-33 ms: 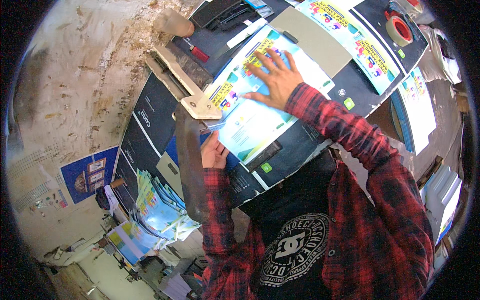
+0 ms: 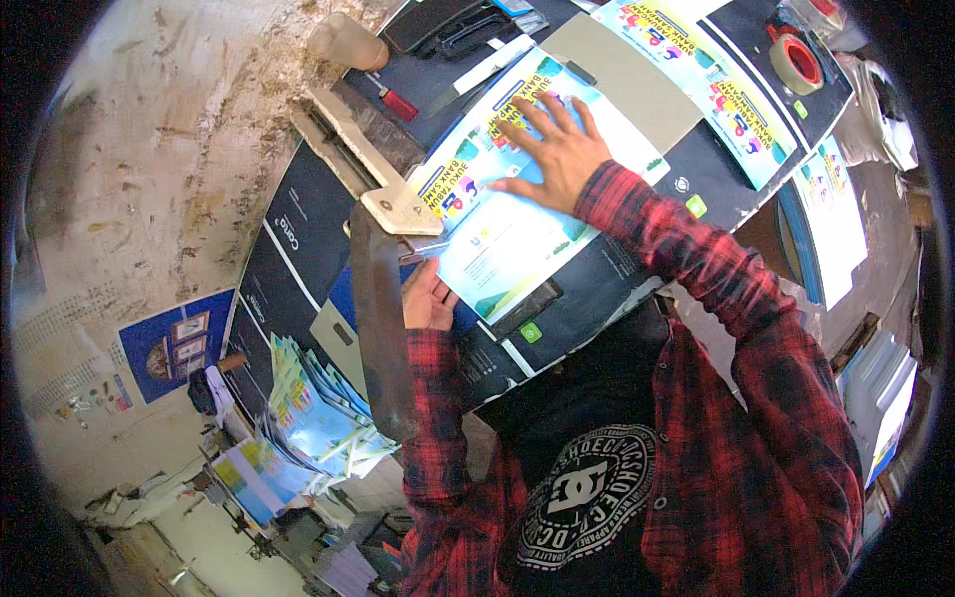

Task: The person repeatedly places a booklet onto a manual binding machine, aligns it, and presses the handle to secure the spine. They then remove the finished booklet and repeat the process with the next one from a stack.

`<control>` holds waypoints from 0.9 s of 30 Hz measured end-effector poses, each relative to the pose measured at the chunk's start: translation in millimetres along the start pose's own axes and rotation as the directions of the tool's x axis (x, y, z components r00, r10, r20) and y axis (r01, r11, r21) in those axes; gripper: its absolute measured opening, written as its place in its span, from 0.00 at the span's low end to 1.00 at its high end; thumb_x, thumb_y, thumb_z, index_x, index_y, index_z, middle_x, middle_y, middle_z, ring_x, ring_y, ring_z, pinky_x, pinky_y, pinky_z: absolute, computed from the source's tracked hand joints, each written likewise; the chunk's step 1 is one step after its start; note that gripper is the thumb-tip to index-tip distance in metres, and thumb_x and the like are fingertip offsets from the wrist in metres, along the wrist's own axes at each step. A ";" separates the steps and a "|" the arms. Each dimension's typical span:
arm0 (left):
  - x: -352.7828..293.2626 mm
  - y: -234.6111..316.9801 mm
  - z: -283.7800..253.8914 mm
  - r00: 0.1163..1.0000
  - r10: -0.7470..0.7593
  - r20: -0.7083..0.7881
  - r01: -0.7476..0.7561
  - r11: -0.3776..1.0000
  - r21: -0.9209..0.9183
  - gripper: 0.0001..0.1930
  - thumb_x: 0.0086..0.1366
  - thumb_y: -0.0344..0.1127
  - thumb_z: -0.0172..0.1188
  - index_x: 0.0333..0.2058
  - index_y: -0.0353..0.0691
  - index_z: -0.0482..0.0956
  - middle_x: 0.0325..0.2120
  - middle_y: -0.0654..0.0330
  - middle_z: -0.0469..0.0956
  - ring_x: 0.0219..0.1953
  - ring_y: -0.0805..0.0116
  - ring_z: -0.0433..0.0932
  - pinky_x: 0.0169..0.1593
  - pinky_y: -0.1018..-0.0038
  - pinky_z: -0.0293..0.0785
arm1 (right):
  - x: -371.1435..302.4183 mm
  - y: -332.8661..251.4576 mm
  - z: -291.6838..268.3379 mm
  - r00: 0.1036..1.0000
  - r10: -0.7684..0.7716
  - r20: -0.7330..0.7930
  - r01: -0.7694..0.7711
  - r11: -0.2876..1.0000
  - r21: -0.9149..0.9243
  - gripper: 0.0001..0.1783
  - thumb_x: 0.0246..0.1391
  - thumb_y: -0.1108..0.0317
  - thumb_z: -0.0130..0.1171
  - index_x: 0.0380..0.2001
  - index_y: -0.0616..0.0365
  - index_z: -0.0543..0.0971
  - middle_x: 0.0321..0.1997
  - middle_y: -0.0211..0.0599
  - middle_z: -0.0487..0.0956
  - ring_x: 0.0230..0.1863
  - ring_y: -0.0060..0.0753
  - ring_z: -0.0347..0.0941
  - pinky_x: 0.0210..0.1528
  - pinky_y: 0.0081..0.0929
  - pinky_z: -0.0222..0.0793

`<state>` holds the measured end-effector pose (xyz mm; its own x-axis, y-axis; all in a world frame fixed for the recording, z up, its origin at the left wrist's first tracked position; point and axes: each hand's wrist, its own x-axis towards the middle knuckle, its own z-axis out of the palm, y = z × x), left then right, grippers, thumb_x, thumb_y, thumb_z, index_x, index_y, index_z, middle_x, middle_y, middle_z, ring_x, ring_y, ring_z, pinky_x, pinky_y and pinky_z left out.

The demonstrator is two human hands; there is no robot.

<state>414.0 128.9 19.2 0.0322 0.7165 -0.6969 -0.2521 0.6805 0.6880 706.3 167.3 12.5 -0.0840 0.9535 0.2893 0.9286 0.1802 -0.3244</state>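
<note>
A glossy printed sheet (image 2: 517, 254), blue-white with yellow lettering and green patches, lies on the dark work surface (image 2: 622, 264). Across its upper part my right hand (image 2: 565, 159) rests flat, fingers spread. The sheet's left edge meets a beige bar (image 2: 398, 204) of what looks like a lever paper cutter. From that bar a long, dark, curved metal blade (image 2: 386, 323) extends toward me. My left hand (image 2: 430, 298) is between this blade and the sheet's near left corner, palm upward and fingers loosely stretched. Part of it is hidden behind the blade.
More printed sheets (image 2: 751, 124) lie at the far right, beside a tape roll (image 2: 796, 62). A red-handled tool (image 2: 398, 104) and a cup (image 2: 346, 42) are at the far left. Cut printed pieces (image 2: 323, 413) are heaped below left. Paper stacks (image 2: 821, 224) stand right.
</note>
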 end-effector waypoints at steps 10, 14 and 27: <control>-7.1 -1.7 16.8 0.998 0.050 -0.043 -0.052 0.998 -0.045 0.18 0.68 0.38 0.58 0.52 0.34 0.73 0.48 0.53 0.79 0.50 0.61 0.79 0.55 0.62 0.75 | -3.1 -45.9 18.8 0.998 -0.055 -0.042 0.055 0.998 -0.003 0.41 0.53 0.27 0.47 0.59 0.44 0.74 0.69 0.47 0.62 0.71 0.54 0.53 0.68 0.64 0.43; -16.7 -0.6 24.6 0.923 0.344 -0.172 -0.269 0.898 0.349 0.20 0.66 0.39 0.60 0.51 0.32 0.73 0.49 0.49 0.78 0.51 0.60 0.78 0.55 0.64 0.74 | -2.1 -51.3 14.6 0.998 -0.046 0.038 0.047 0.999 -0.024 0.40 0.54 0.27 0.47 0.64 0.36 0.68 0.72 0.41 0.59 0.72 0.51 0.52 0.68 0.63 0.45; -32.0 -55.8 31.4 0.555 0.745 0.369 -0.424 -0.129 0.897 0.36 0.65 0.54 0.52 0.64 0.33 0.60 0.64 0.47 0.61 0.66 0.40 0.56 0.66 0.47 0.48 | -0.3 -6.0 4.3 0.997 -0.044 0.068 0.049 0.996 -0.071 0.42 0.50 0.27 0.51 0.65 0.34 0.67 0.72 0.38 0.58 0.73 0.47 0.52 0.71 0.55 0.46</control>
<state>457.4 72.9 9.5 0.1871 0.9617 0.2005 0.8861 -0.2533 0.3882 699.2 167.0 10.5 -0.1494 0.9589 0.2412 0.9468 0.2090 -0.2447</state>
